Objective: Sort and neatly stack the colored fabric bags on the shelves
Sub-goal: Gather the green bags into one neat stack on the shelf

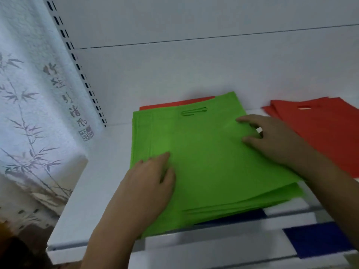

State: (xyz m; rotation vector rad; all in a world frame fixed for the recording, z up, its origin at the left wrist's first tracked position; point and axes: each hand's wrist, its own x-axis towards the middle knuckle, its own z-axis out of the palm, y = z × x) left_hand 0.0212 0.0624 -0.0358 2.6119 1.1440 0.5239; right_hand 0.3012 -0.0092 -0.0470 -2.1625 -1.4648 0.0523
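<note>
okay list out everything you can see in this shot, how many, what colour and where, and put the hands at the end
Green fabric bags: one stack, count unclear, bright green, centre of the shelf.
Red fabric bag under the green stack: one edge showing, red, at the back.
Red fabric bags: several overlapping, red, right side of the shelf.
Blue fabric pieces: at least two, dark blue, below the front edge.
White shelf: one, white, carrying the bags.
Bamboo-print curtain: one, white with grey print, left.
Left hand: flat on the green stack, near left.
Right hand: flat on the green stack, right.
</note>
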